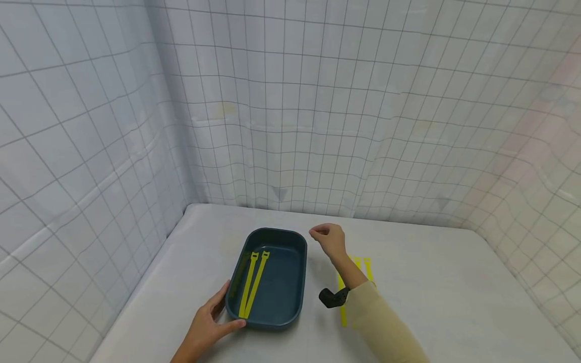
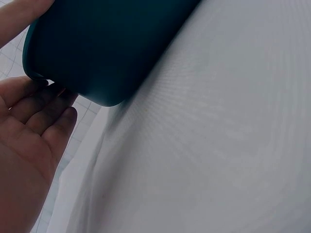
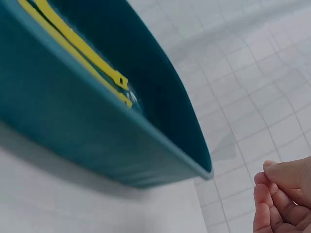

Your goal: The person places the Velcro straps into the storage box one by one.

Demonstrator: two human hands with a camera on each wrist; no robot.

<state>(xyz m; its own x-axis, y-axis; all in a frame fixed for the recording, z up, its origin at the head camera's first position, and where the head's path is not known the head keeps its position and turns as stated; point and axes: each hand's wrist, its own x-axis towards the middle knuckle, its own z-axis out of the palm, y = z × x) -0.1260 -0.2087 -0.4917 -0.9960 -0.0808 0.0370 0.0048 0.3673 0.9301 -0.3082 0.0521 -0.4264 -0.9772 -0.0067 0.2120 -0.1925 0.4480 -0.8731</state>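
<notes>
Right hand: thumb and fingertips together, nothing visible between; beside tray's far right corner. Loose yellow straps: on counter, back toward person from right hand, partly hidden by right forearm; long axes near-to-far; right hand nearer. Left hand: clamped on near left corner of dark teal tray. Boxed yellow straps, two: inside tray, left side, roughly lengthwise. Writing: none legible.
</notes>
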